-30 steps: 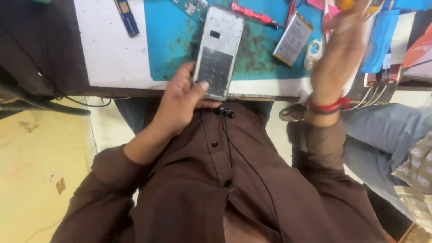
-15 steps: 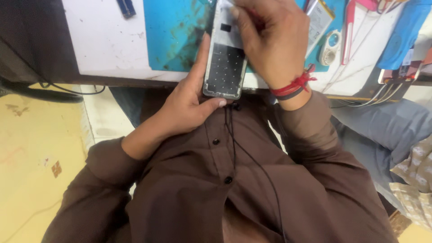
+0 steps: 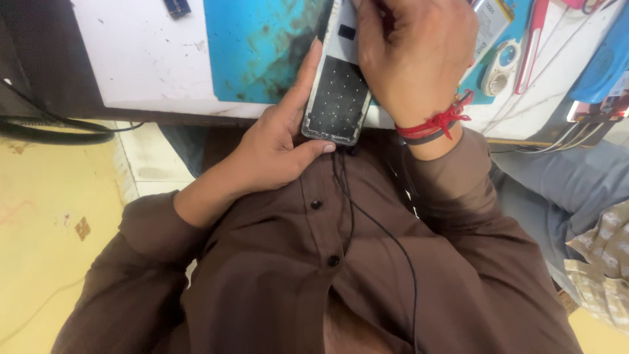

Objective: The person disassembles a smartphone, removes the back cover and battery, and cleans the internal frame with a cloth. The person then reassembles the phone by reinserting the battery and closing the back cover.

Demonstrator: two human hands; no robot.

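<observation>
— Head view, starting at the left: what's there?

— A yellowish floor (image 3: 46, 216) with a black cable (image 3: 59, 128) looping out from under the white table (image 3: 141, 59). At the table's far edge lies a small dark blue item (image 3: 177, 6) (too cropped to say what it is).

— And moving in?

— A blue work mat (image 3: 262, 46), smeared with dark stains, lies on the table. In front of it the left hand (image 3: 275, 147) cradles an opened phone (image 3: 337, 92): thumb up along the phone's left edge, fingers curled beneath its near end. The phone is held upright over the table's near edge, its inner side facing the camera, with a dark dotted panel in the lower part and pale frame above.

— The other hand?

— The right hand (image 3: 413, 62) is closed over the phone's upper right part, fingers bent down onto it. Whether it pinches anything there I cannot tell; the fingertips are hidden. A red thread and a dark band (image 3: 436, 128) circle that wrist.

— Below the hands?

— A brown buttoned shirt (image 3: 327, 262), with a thin black cord (image 3: 386, 236) running down it.

— Further right?

— A flat battery (image 3: 491, 23) on the mat, just beyond it a small round white roll (image 3: 501, 69), a red-handled tool (image 3: 532, 39), and a blue object (image 3: 606, 59) at the edge. Nearer, grey cloth (image 3: 563, 190) and a patterned fabric (image 3: 606, 262).
</observation>
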